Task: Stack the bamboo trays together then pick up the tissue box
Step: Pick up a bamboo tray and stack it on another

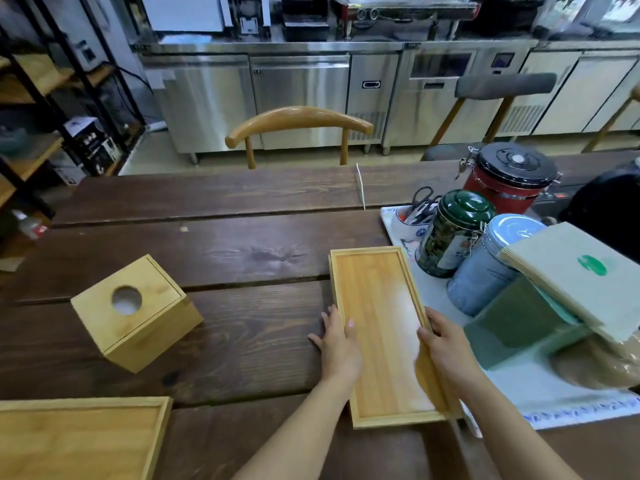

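Observation:
A long narrow bamboo tray (381,317) lies lengthwise on the dark wooden table (225,244), right of centre. My left hand (337,344) grips its left rim and my right hand (445,344) grips its right rim, thumbs over the edges. A second, larger bamboo tray (79,441) lies at the near left corner, partly cut off by the frame edge. The wooden cube tissue box (135,311), with a round hole in its top, stands on the table to the left, apart from both hands.
To the right a white cloth (540,393) holds a green tin (450,233), a grey-blue jar (491,265), a red canister (509,178), a scissor holder (415,209) and stacked paper packs (575,268). A wooden chair (298,126) stands behind the table.

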`<state>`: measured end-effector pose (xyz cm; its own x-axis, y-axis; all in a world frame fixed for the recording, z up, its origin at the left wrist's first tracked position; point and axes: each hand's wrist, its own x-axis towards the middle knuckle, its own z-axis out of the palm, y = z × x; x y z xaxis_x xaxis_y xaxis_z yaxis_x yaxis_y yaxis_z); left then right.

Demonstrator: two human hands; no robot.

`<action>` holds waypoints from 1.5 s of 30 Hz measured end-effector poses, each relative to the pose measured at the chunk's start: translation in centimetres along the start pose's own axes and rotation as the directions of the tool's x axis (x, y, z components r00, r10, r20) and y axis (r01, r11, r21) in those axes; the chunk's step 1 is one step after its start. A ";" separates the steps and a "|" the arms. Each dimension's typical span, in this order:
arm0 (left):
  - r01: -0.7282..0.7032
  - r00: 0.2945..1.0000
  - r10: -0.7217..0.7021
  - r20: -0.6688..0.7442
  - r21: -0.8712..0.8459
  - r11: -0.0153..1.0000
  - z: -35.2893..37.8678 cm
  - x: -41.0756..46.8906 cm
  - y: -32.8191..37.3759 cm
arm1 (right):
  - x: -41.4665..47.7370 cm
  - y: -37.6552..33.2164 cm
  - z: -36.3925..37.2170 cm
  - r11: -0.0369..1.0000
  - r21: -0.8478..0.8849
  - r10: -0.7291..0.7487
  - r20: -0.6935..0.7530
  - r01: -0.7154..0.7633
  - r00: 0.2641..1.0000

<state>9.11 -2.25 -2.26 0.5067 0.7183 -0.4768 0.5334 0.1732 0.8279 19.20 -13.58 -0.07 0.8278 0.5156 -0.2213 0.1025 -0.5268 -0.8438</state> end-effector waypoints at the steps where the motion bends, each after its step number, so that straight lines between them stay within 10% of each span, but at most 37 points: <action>1: 0.011 1.000 -0.011 -0.008 0.016 1.000 0.1 0.3 -0.2 | 0.3 0.2 0.1 1.000 -0.008 -0.003 -0.001 0.003 1.000; 13: 0.004 0.996 -0.006 -0.087 -0.025 1.000 0.2 1.0 -0.6 | 1.1 0.6 1.0 0.995 -0.077 0.059 -0.022 -0.060 0.998; 24: -0.236 0.946 0.315 -0.077 0.504 0.831 -9.9 -0.9 -2.1 | -1.0 -3.6 3.3 0.870 -0.484 -0.162 -0.097 0.096 0.982; 31: -0.092 0.847 0.435 -0.306 0.721 0.686 -22.4 -4.0 -6.9 | -3.9 -8.4 11.3 0.723 -0.581 -0.329 0.186 0.373 0.926; 45: 0.314 0.794 0.149 -0.589 0.609 0.729 -34.6 -12.8 -19.6 | -14.4 -13.9 28.7 0.529 -0.451 -0.357 0.651 0.719 0.670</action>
<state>-31.24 8.50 -2.16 0.0836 0.9932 -0.0811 0.9601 -0.0585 0.2736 -10.02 5.68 0.78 0.1594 0.9732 -0.1656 0.8982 -0.2126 -0.3848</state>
